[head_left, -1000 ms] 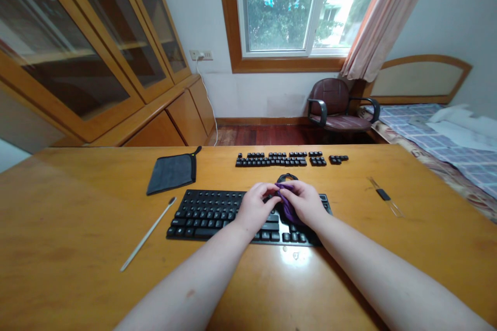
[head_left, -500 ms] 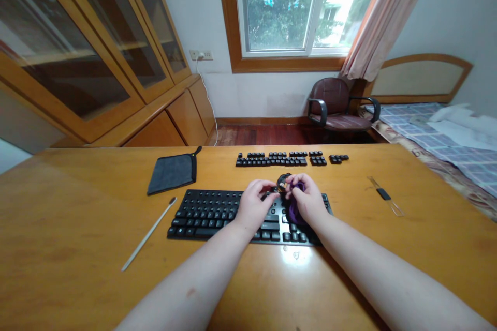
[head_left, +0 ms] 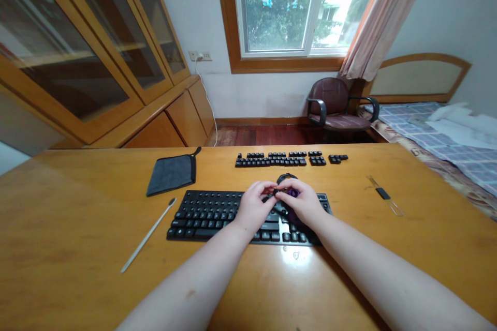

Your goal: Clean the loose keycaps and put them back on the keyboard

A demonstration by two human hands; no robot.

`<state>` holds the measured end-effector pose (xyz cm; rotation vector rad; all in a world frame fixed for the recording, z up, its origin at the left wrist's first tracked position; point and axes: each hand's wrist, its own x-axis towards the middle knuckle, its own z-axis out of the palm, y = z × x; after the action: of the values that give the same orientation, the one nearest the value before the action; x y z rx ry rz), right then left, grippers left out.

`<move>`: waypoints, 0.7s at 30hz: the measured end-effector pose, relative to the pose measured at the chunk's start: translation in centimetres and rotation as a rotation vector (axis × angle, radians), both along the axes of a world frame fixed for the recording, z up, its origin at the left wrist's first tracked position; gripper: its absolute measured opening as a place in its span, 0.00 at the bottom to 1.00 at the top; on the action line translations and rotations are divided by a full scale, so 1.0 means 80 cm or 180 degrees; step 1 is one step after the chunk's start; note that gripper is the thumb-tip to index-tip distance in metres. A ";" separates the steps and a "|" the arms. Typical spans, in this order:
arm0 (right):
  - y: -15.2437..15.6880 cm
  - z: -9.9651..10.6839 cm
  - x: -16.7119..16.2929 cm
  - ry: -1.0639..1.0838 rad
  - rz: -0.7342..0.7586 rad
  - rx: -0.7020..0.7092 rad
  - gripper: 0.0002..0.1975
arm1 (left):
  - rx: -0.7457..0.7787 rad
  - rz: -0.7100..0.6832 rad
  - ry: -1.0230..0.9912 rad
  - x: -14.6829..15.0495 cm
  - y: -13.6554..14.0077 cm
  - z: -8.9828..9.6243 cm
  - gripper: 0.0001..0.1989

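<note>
On the left we see a grey cloth (head_left: pixel 171 176) and, nearer, a long white stick (head_left: pixel 148 236) with a dark tip; both lie beside the keyboard (head_left: pixel 209 214), probably so that the left hand can reach them easily; the keyboard lies flat before the person, and we judge that it serves as the middle of the work. Above its right part the two hands come together; the left hand (head_left: pixel 254 206) pinches a small dark piece (head_left: pixel 275 192) at the fingertips, too small for us to name surely; the right hand (head_left: pixel 305 201) meets it there and grips a purple cloth (head_left: pixel 294 193), which hangs over the keys, perhaps so that cloth and piece can touch. Behind the hands is a coiled cable (head_left: pixel 286 176); farther, loose keycaps (head_left: pixel 267 162) stand in rows, maybe to preserve their order; at right rests a wire tool (head_left: pixel 383 193) with a black handle.

The table (head_left: pixel 248 289) is yellowish wood, glossy near the keyboard; beyond it are a glass-door cabinet (head_left: pixel 155 90), a window (head_left: pixel 277 10), a chair (head_left: pixel 332 95) and a bed (head_left: pixel 411 119).
</note>
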<state>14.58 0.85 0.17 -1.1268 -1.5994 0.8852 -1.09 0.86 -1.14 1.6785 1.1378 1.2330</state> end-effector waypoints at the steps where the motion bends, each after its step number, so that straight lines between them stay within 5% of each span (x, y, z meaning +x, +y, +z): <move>1: 0.000 0.000 0.000 -0.0002 0.0003 -0.0015 0.07 | -0.0009 0.0011 -0.0024 0.000 0.000 -0.001 0.10; 7: -0.001 0.000 0.000 0.0138 0.0062 -0.0253 0.10 | 0.0090 -0.0048 0.0038 0.000 0.000 0.002 0.13; 13: -0.009 0.039 0.014 0.0523 -0.0807 -0.0308 0.13 | 0.0368 -0.0118 0.0422 0.000 -0.006 0.016 0.19; 17: -0.027 0.078 0.047 0.1096 -0.1091 0.0047 0.16 | 0.0320 -0.0015 0.0445 0.001 -0.005 0.018 0.17; 21: -0.053 0.088 0.093 0.0698 -0.1622 0.0204 0.16 | 0.0303 -0.0011 0.0404 0.001 -0.004 0.018 0.14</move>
<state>22.05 -3.40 7.21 -1.2655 -1.0813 0.5888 -1.03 0.57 0.29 1.8515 1.1666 1.2097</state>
